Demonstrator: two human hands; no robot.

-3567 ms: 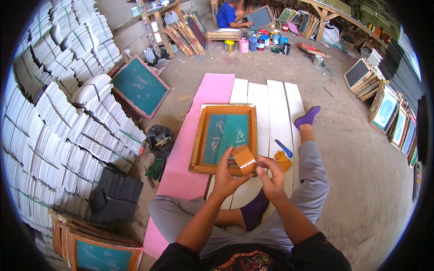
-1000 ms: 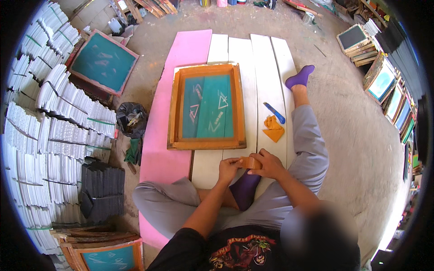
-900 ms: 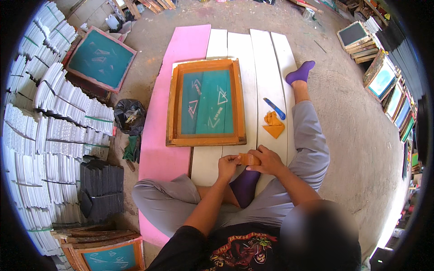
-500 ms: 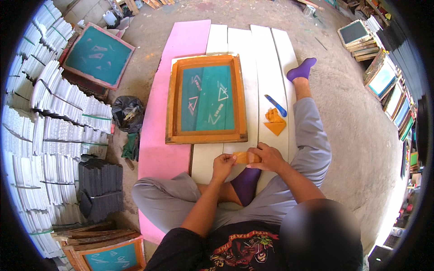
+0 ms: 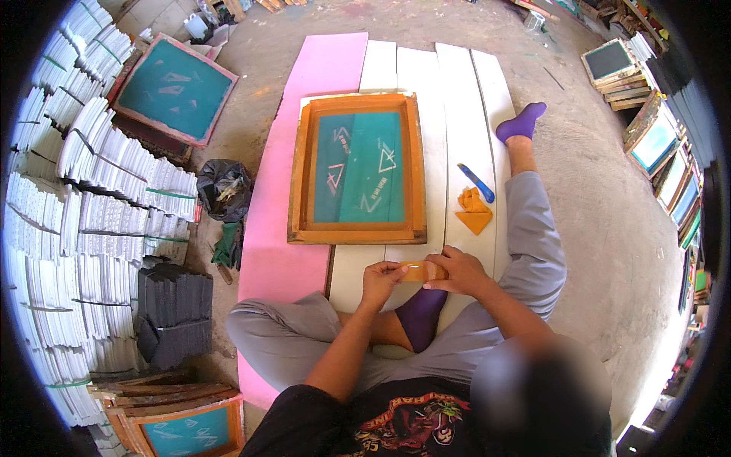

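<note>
Brown packing tape (image 5: 420, 270) stretches between my two hands, just past my purple-socked foot. My left hand (image 5: 382, 282) pinches its left end. On the other side, my right hand (image 5: 463, 272) is wrapped round the right part, which looks like the roll and is partly covered by my fingers. Just beyond my hands a wooden screen-printing frame (image 5: 418, 183) with teal mesh and pale triangular marks lies flat on the boards. A blue utility knife (image 5: 477, 183) rests to its right, beside a folded, crumpled piece of orange-brown tape (image 5: 474, 215).
I sit on white and pink boards (image 5: 263, 251). Stacked white bundles (image 5: 114, 221) and a dark bundle (image 5: 175, 316) line the left, near a black plastic bag (image 5: 224, 190). More screen frames stand at far left (image 5: 177, 89), lower left (image 5: 186, 434) and right (image 5: 652, 133).
My hands have tilted the tape, so its broad glossy face shows more. Both hands keep hold of it. The whole view has shifted slightly; the frame and knife stay put on the boards.
</note>
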